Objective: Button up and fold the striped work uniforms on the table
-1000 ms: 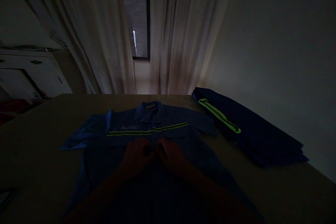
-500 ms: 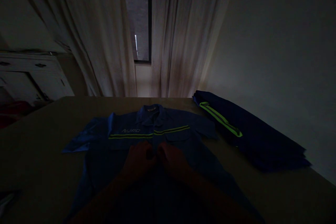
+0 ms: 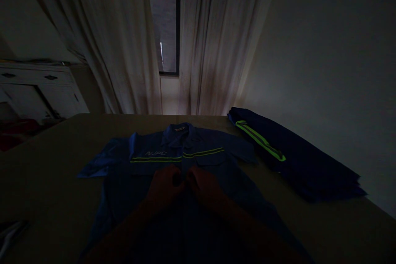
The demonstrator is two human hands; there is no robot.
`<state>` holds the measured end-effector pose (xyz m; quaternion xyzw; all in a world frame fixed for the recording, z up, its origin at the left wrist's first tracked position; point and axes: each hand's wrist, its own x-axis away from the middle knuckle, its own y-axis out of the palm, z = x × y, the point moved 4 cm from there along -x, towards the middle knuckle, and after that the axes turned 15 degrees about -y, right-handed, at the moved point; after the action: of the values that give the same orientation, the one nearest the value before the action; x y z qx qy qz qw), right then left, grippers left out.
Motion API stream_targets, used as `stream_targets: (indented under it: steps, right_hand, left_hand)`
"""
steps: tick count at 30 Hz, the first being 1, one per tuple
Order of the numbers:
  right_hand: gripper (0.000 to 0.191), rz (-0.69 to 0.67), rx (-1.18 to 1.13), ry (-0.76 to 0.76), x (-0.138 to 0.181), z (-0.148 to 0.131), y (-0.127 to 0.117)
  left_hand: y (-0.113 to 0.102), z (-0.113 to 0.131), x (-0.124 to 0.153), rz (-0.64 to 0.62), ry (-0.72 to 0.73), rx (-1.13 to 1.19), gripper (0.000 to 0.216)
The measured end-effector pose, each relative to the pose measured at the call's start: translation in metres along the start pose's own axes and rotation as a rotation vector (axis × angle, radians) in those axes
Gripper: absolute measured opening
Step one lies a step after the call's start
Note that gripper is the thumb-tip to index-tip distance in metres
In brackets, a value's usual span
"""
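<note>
A blue short-sleeved work shirt (image 3: 148,142) lies face up and spread out, its collar toward the window. Two yellow-green stripes cross its chest, with the letters NJPC above them on the left. Just below the stripes, at the front opening, my left hand (image 3: 167,183) is closed with fingertips pinched on the shirt front. Close beside it my right hand (image 3: 202,181) pinches the same edge. Dim light hides the fingertips, and I cannot make out a button between them. My forearms cover part of the lower shirt.
Dark blue folded clothing (image 3: 297,152) with a bright green stripe lies on the table (image 3: 55,165) at the right, near the wall. A dark object with a pale streak (image 3: 12,231) is at the lower left. Curtains (image 3: 123,41) and a white cabinet (image 3: 40,86) stand beyond.
Both hands stay pinched at the shirt front with almost no movement. The view has shifted slightly, so the left side of the scene sits a little further right.
</note>
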<state>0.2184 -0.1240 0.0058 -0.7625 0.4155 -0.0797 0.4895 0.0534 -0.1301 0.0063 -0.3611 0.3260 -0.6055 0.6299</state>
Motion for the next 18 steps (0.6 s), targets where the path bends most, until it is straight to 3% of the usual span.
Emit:
stream_targets:
  steps: [8, 18]
  right_hand:
    - [0.014, 0.042, -0.023, -0.019, -0.0004, 0.0011, 0.0002]
    - [0.019, -0.013, 0.043, -0.025, 0.0001, -0.0028, 0.0012]
  left_hand:
    - [-0.0006, -0.0004, -0.0018, -0.01, -0.007, 0.065, 0.007]
    - [0.0003, -0.0022, -0.0031, -0.021, -0.022, 0.041, 0.01]
